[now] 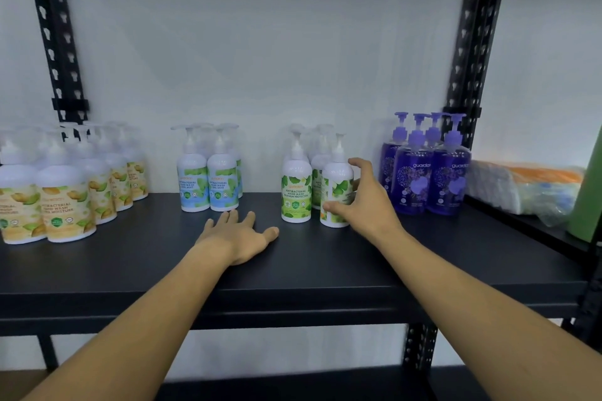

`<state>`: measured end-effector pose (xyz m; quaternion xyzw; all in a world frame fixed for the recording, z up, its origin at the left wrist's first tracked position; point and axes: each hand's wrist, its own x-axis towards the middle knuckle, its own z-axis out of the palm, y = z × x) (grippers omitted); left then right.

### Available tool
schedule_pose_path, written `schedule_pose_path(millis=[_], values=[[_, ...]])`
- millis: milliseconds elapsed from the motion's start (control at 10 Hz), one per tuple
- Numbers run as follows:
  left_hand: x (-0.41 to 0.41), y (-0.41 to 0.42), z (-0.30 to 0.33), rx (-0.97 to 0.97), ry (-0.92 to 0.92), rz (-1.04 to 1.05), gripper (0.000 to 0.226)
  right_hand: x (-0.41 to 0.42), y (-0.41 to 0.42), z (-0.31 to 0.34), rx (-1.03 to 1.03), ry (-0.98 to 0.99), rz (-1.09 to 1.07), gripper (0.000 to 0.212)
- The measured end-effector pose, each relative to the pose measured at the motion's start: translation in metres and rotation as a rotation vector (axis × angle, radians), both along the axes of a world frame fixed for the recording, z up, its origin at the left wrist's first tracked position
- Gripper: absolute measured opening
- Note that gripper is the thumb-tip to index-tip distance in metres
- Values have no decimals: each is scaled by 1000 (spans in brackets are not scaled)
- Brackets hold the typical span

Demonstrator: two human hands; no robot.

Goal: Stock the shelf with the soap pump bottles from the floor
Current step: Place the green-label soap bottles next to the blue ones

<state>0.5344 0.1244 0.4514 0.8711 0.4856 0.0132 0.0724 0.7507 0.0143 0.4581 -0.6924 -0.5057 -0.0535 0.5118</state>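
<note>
On the black shelf (325,264) stand four groups of soap pump bottles. Yellow-label bottles (65,202) are at the left, blue-label bottles (208,182) left of centre, green-label bottles (295,192) right of centre, and purple bottles (426,179) at the right. My right hand (365,202) grips the front right green-label bottle (335,192), thumb on its front and fingers round its right side; the bottle stands on the shelf. My left hand (237,234) rests flat on the shelf, fingers straight, just in front of the blue-label bottles and apart from them.
Black perforated uprights (55,42) (472,42) frame the shelf against a white wall. A plastic-wrapped white and orange bundle (521,185) lies on the adjoining shelf at the right, next to a green object (589,192). A lower shelf (293,384) shows beneath.
</note>
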Motion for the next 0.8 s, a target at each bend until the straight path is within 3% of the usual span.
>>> schedule_pose_path(millis=[100,200,300,800], values=[[0,0,1,3,-1,0,82,3,0,-2,-31,49,80,101],[0,0,1,6,-2,0,82,3,-4,-2,-62,57,141,94],[0,0,1,10,0,-2,81,3,-6,-1,-42,19,125,82],[1,-1,1,14,4,3,81,1,-3,0,-23,-70,99,84]])
